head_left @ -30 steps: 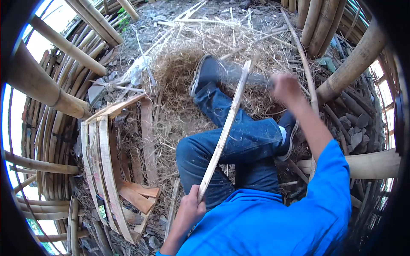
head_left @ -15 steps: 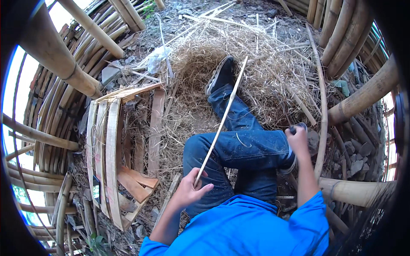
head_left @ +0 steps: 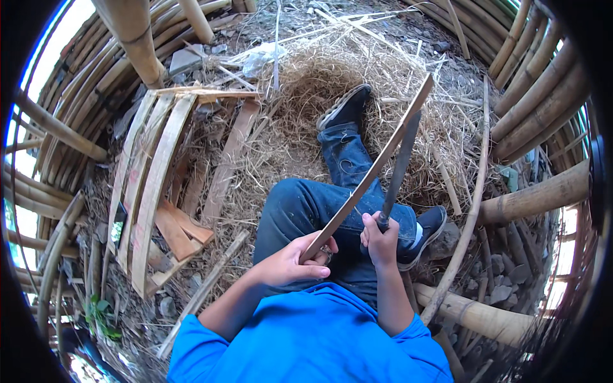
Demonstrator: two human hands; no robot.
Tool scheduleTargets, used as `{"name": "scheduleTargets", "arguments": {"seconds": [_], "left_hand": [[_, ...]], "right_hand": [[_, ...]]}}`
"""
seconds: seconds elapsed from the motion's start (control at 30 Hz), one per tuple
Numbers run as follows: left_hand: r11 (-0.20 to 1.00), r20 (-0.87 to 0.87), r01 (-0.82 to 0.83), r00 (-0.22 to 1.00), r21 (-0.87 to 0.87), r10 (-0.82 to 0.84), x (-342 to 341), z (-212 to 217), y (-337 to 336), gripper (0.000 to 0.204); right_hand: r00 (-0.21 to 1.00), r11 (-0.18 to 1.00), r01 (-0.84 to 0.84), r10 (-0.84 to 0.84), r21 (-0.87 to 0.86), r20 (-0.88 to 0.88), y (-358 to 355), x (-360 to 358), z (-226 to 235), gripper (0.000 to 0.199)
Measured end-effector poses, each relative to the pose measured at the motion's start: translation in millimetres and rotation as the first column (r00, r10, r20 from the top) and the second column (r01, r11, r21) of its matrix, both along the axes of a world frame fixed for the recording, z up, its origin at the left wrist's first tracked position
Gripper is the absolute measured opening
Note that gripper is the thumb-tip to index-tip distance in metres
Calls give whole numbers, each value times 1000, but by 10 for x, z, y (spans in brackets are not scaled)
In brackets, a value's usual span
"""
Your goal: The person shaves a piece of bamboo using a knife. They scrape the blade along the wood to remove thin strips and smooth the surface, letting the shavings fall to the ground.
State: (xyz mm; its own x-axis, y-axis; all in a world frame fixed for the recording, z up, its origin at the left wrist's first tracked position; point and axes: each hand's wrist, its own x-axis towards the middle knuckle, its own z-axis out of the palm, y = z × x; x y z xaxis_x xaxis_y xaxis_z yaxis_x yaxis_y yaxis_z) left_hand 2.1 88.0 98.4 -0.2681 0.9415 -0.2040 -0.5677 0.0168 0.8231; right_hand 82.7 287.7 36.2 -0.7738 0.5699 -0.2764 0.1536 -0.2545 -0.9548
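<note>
Left hand (head_left: 290, 262) is gripping the bamboo strip (head_left: 367, 175) at its near end; its long axis is running toward one o'clock. Right hand (head_left: 380, 239) is clenching a long-bladed knife (head_left: 399, 166), blade lying alongside.

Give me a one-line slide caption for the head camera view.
Seated on straw, left hand grips a bamboo strip while right hand holds a long knife beside it.
</note>
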Motion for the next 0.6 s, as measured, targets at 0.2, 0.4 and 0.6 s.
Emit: {"name": "scheduleTargets", "arguments": {"seconds": [0.2, 0.4, 0.6], "left_hand": [[998, -44, -34, 999, -57, 32, 165, 1, 97, 37], [981, -369, -127, 927, -145, 65, 326, -72, 182, 39], [966, -446, -132, 895, -222, 20, 446, 43, 235, 40]], "right_hand": [[993, 911, -117, 116, 395, 26, -70, 157, 324, 31], [941, 562, -336, 229, 756, 247, -105, 280, 506, 19], [914, 344, -405, 166, 847, 370, 90, 298, 449, 17]]}}
